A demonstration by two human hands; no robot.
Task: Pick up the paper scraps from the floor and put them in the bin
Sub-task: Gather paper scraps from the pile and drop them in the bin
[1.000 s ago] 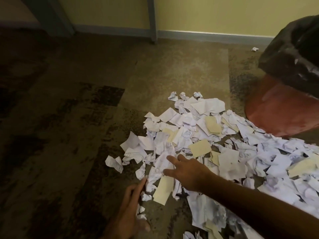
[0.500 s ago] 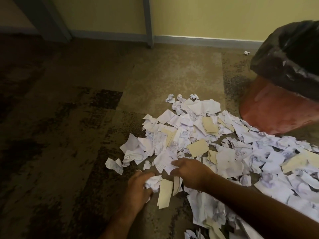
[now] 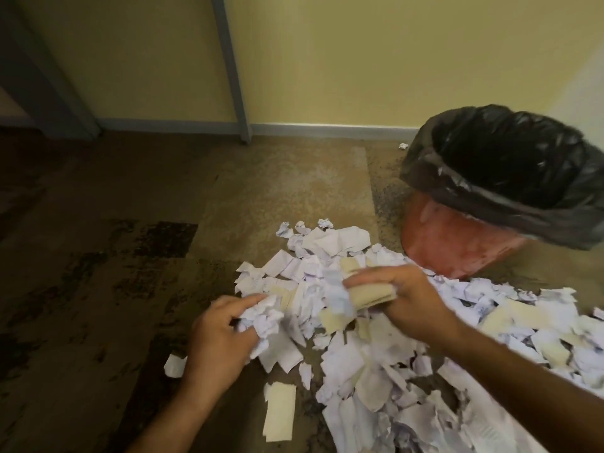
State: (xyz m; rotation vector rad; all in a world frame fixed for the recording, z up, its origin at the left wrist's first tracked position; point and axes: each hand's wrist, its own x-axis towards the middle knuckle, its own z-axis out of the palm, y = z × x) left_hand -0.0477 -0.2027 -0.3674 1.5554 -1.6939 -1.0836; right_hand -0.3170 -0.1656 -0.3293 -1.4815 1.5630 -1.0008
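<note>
Both hands loaded with paper scraps above the heap; bin not yet reached.

Left hand (image 3: 217, 338) — fingers curled round a crumpled white wad (image 3: 263, 317), held just over the near-left edge of the heap of paper scraps (image 3: 376, 364) on the floor (image 3: 114, 256). Right hand (image 3: 407, 297) grips a folded cream piece (image 3: 371, 294) together with some white scraps, fingers wrapped over the top; motion blur softens the detail. The heap spreads from the middle to the lower right, white and cream pieces mixed. One cream strip (image 3: 279, 411) lies apart at the near-left edge, one small white scrap (image 3: 175, 366) beside the left wrist. Bin (image 3: 457, 240) — reddish, lined with a black bag (image 3: 510, 171) — stands upright at the far right, touching the heap's far edge. A lone scrap (image 3: 403, 145) sits by the skirting behind the bin.
</note>
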